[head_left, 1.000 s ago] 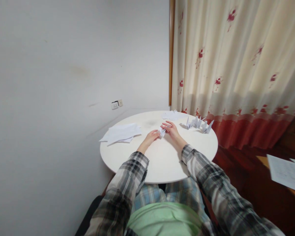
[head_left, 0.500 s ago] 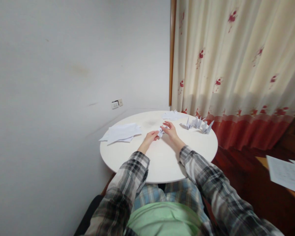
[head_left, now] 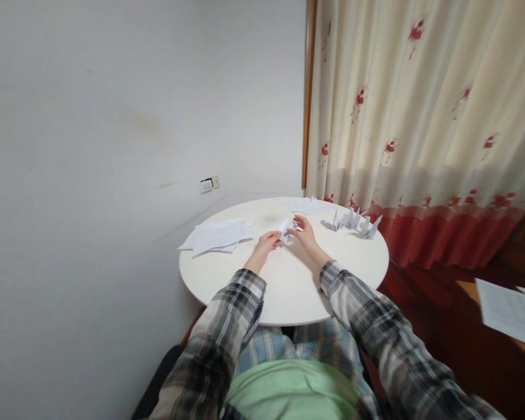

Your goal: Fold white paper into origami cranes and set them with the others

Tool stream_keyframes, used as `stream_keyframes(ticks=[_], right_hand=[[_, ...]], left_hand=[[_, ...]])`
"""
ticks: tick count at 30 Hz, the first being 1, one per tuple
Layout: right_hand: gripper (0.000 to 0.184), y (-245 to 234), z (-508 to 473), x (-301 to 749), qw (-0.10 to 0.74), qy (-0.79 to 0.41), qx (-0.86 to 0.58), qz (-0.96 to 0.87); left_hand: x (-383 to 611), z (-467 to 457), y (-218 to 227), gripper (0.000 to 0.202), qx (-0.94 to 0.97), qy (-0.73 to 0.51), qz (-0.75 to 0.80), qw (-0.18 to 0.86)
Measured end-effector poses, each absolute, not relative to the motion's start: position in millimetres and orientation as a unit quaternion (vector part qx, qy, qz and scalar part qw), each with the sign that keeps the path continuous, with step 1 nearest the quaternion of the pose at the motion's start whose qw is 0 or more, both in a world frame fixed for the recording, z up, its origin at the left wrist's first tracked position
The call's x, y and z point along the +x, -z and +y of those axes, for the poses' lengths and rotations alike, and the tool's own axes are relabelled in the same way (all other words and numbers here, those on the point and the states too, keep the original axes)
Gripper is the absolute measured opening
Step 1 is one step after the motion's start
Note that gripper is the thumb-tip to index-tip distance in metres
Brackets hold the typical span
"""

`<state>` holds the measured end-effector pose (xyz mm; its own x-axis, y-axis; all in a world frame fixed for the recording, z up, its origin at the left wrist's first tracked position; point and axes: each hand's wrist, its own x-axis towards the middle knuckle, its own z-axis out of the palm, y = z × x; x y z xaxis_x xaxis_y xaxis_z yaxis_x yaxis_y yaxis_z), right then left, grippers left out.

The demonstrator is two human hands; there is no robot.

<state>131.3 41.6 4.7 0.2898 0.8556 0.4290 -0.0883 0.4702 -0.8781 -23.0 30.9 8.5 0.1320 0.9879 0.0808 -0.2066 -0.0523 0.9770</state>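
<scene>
A small folded piece of white paper [head_left: 286,228] is held just above the round white table [head_left: 289,291], near its middle. My left hand [head_left: 266,242] pinches its near left side with curled fingers. My right hand [head_left: 304,232] pinches its right side, fingertips together. Both arms wear plaid sleeves.
A loose stack of white sheets [head_left: 216,235] lies on the table's left. Several folded paper cranes [head_left: 354,221] stand at the right, and more paper [head_left: 308,205] lies at the far edge. A curtain [head_left: 420,134] hangs behind; a wooden surface with a printed sheet [head_left: 507,312] is at right.
Both hands have lifted the folded paper slightly and shifted a little toward the far side of the table. The paper now stands more upright between the fingers.
</scene>
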Motion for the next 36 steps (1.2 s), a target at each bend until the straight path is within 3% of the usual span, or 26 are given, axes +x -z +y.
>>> stream_keyframes(ticks=[9, 23, 36], right_hand=[[0.042, 6.8, 54.0, 128.5, 0.669, -0.348, -0.415, -0.509], [0.031, -0.9, 49.3, 127.8, 0.664, -0.324, -0.421, -0.527], [0.012, -10.2, 31.2, 125.5, 0.634, -0.299, -0.407, -0.585]], left_hand=[[-22.0, 21.0, -18.3, 0.009, 0.452, -0.565, 0.389, 0.571], [-20.6, 27.1, -13.7, 0.000, 0.450, -0.565, 0.399, 0.564], [-22.3, 30.0, -12.7, 0.015, 0.424, -0.600, 0.409, 0.541]])
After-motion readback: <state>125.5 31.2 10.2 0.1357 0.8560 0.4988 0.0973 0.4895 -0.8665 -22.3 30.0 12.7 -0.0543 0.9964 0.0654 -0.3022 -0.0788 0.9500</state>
